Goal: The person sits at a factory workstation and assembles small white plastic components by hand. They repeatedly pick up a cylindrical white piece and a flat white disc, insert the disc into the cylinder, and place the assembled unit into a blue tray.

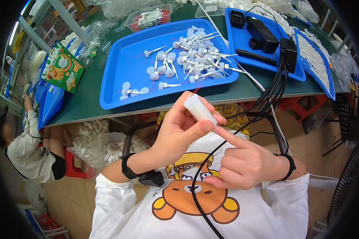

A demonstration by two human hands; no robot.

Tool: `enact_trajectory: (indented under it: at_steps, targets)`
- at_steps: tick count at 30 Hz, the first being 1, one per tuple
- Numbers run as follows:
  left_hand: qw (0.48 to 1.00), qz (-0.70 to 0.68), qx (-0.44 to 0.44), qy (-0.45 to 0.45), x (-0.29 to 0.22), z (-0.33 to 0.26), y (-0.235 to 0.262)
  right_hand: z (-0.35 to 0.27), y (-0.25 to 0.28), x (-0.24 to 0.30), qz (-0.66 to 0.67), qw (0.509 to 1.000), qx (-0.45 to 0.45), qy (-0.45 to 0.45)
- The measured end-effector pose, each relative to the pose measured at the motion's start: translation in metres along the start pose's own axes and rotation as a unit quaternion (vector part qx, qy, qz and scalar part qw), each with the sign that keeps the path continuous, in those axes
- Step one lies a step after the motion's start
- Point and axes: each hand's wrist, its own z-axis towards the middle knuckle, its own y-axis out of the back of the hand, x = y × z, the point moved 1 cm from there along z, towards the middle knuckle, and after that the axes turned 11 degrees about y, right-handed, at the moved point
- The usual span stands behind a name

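Observation:
My left hand is closed round a short white plastic cylinder, held tilted above my lap near the table's front edge. Thin red wires stick out of its upper end. The index finger of my right hand reaches out and touches the cylinder's lower end. Its other fingers are curled in, and whether anything lies within them is hidden. Beyond my hands, a blue tray carries many small parts with translucent round discs, white stems and fine red wires.
A second blue tray holds black adapters and cables. Another tray has small white pieces. A green snack bag stands at the left, near a seated person. A black cable hangs across my front.

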Motion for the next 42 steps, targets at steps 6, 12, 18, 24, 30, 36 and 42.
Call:
enact_trajectory:
  at_steps: [6, 12, 18, 24, 30, 36, 42]
  targets:
    - [0.999, -0.038, 0.015, 0.011, 0.002, 0.001, -0.001, 0.000, -0.001, 0.001, 0.023, 1.000, -0.010, -0.010]
    - [0.999, -0.035, -0.013, 0.018, 0.004, 0.000, -0.003, 0.002, -0.005, 0.005, 0.029, 0.999, -0.032, -0.022]
    - [0.997, 0.030, -0.045, 0.059, -0.005, -0.004, 0.002, 0.005, -0.008, 0.002, 0.036, 0.999, -0.028, -0.015]
    - [0.990, 0.108, -0.090, 0.021, -0.073, -0.049, 0.039, 0.012, 0.019, 0.003, 0.050, 0.998, 0.013, -0.033]
    - [0.958, -0.001, -0.280, -0.058, -0.095, -0.131, 0.123, 0.010, 0.019, 0.000, 0.023, 0.998, 0.011, -0.053]
    - [0.860, 0.104, -0.484, 0.123, -0.061, -0.195, 0.222, 0.010, 0.013, -0.001, 0.028, 0.998, 0.025, -0.041]
    - [0.699, 0.344, -0.452, 0.434, -0.049, -0.232, 0.242, 0.010, 0.013, -0.004, 0.032, 0.998, 0.030, -0.035]
